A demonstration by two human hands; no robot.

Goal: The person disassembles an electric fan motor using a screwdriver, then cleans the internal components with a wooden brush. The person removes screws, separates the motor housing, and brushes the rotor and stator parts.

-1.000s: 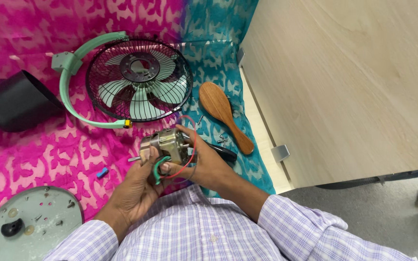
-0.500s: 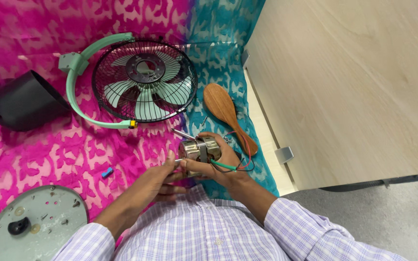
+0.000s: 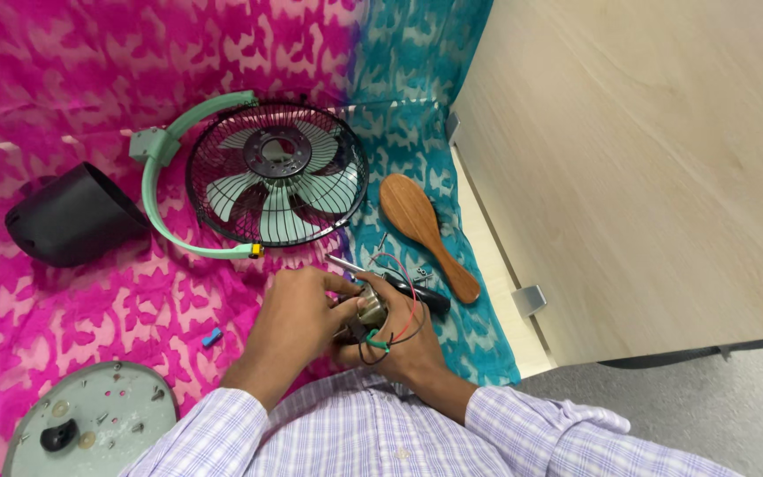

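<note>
I hold a small metal fan motor (image 3: 370, 308) with red, black and green wires between both hands, close to my body. My left hand (image 3: 296, 315) covers its left side, fingertips on top. My right hand (image 3: 404, 350) cradles it from below and from the right, the wires looping over the fingers. A black-handled screwdriver (image 3: 424, 299) lies on the cloth just beyond my right hand, partly hidden by it.
A black wire fan cage with pale green blades (image 3: 275, 173) in a green bracket (image 3: 157, 196) lies further out. A black cone housing (image 3: 68, 217) is at the left, a round grey base plate (image 3: 90, 424) near left, a wooden brush (image 3: 424, 231) and loose screws (image 3: 421, 275) at the right. A wooden panel (image 3: 646, 159) borders the cloth.
The motor has moved rightward and then nearer my body and has been turned in my hands. My left hand now covers more of it.
</note>
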